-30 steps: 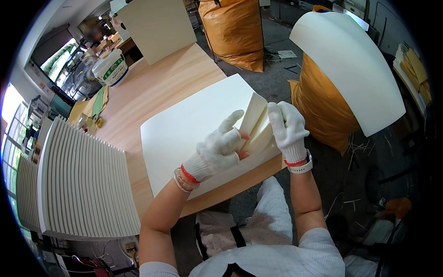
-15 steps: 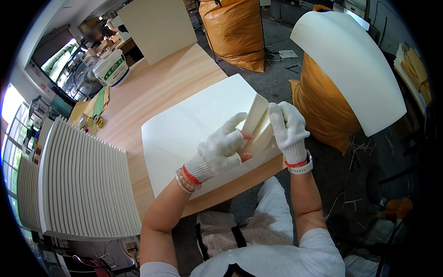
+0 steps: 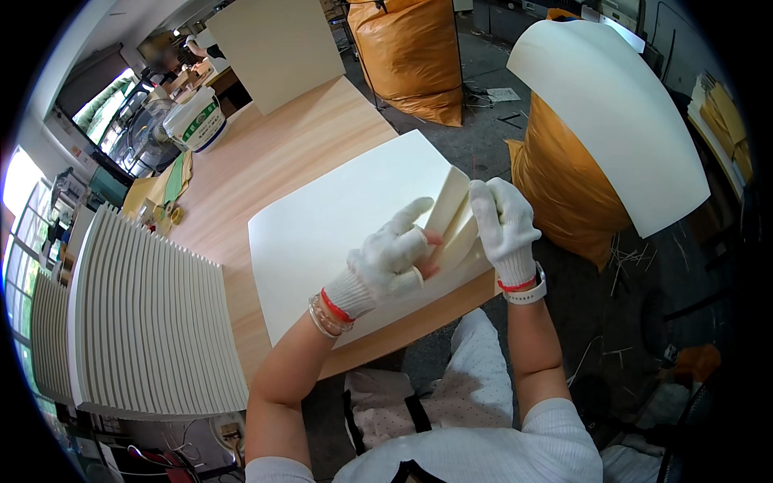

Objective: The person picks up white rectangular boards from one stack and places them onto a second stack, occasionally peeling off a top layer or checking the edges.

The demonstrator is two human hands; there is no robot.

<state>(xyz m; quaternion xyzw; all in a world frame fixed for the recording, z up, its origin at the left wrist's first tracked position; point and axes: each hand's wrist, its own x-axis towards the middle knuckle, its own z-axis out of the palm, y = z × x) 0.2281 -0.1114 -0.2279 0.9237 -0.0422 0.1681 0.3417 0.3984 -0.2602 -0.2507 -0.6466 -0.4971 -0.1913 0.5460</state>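
A large white sheet (image 3: pixel 346 209) lies at a slant on the wooden table, its right end raised into folded, strip-like walls (image 3: pixel 445 211). Over those folds is my left hand (image 3: pixel 388 251), in a white knit glove with some fingertips bare. Its fingers are spread, and the bare tips, slightly blurred, are at the inner side of the fold. My right hand (image 3: pixel 502 225), also gloved, has its fingers closed on the outer right edge of the folded part. The fingertips of that hand are partly hidden.
A tall stack of pale ridged panels (image 3: pixel 157 322) stands left of the table (image 3: pixel 233 173). At the back are a white bucket (image 3: pixel 193 121) and an upright beige board (image 3: pixel 278 52). Beyond the table's right edge, orange sacks (image 3: pixel 555 185) stand, one under a curved white sheet (image 3: pixel 620 113).
My left fingers have shifted slightly at the fold, their bare tips now blurred. The right hand keeps its hold in nearly the same place.
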